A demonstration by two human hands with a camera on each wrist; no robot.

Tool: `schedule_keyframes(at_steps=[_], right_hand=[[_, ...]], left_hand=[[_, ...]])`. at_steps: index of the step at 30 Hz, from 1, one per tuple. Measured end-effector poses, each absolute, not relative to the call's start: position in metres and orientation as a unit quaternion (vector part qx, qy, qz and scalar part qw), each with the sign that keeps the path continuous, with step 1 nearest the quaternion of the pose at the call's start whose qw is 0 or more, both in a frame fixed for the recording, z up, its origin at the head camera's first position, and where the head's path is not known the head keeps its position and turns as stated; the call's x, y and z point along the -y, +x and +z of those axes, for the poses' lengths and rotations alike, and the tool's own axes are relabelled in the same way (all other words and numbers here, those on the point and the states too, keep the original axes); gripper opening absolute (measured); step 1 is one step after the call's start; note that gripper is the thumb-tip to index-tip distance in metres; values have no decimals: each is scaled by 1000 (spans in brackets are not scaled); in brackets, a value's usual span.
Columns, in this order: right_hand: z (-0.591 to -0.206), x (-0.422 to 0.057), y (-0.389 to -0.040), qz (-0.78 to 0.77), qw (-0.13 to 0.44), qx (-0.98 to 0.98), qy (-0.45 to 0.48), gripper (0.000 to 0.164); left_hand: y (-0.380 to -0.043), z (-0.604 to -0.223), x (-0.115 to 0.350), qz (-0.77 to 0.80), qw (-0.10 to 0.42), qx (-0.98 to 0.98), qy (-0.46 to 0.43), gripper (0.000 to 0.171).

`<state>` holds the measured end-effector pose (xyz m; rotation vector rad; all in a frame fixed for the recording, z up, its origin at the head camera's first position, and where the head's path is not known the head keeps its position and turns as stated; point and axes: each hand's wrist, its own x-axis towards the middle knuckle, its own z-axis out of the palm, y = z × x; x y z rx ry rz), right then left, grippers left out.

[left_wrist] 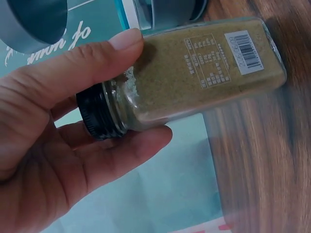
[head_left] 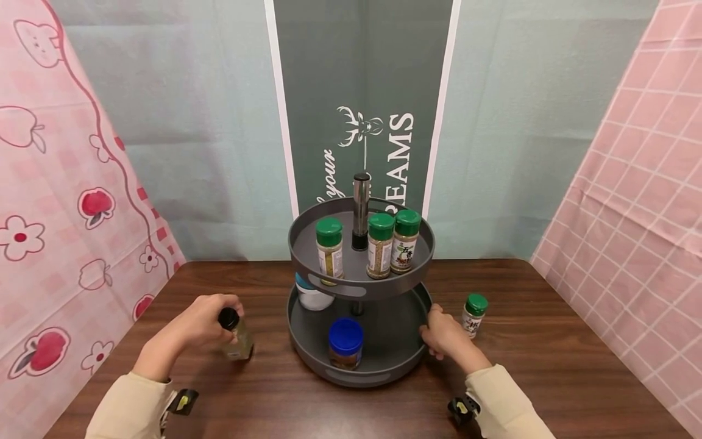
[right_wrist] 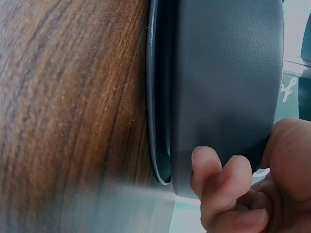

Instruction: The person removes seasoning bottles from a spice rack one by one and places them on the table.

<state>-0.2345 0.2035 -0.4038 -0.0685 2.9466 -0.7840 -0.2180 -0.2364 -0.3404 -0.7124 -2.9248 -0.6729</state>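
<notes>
My left hand (head_left: 211,318) pinches a square glass spice jar (left_wrist: 194,73) with a black lid between thumb and fingers. Brownish-green powder fills the jar, and a barcode label is on its side. In the head view the jar stands near the table surface, left of a grey two-tier turntable rack (head_left: 351,379). My right hand (head_left: 446,332) grips the right wall of the rack's lower tier, thumb at the rim and curled fingers on the outside. A blue-lidded jar (head_left: 346,344) and a white tub (head_left: 314,299) with a blue lid sit on that lower tier.
On the upper tier stand three green-capped spice bottles, one at left (head_left: 330,250) and two at right (head_left: 379,247). Another green-capped bottle (head_left: 473,315) stands on the wooden table (head_left: 263,402) beyond my right hand. Patterned cloths (head_left: 181,122) hang behind and at both sides.
</notes>
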Motion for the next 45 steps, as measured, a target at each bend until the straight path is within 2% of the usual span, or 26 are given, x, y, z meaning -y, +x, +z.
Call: schedule_keyframes(at_steps=[23,31,40,45], right_hand=[[-404,-202,-234,-251,43,-967,-20,38],[-403,-203,-234,-255,45,-966,-23,46],[-403,-204,-234,-255,45,-966,-24,43],[-403,-204,-234,-254,48,-966,-22,45]], left_hand=[[-220,-350,249,-211,14,950,-230,37],[-221,-350,248,-223,6,948,-228,37],[-221,-346,247,-224,-5,950,-218,35],[-222,-336,245,-211,6,953,-219,35]])
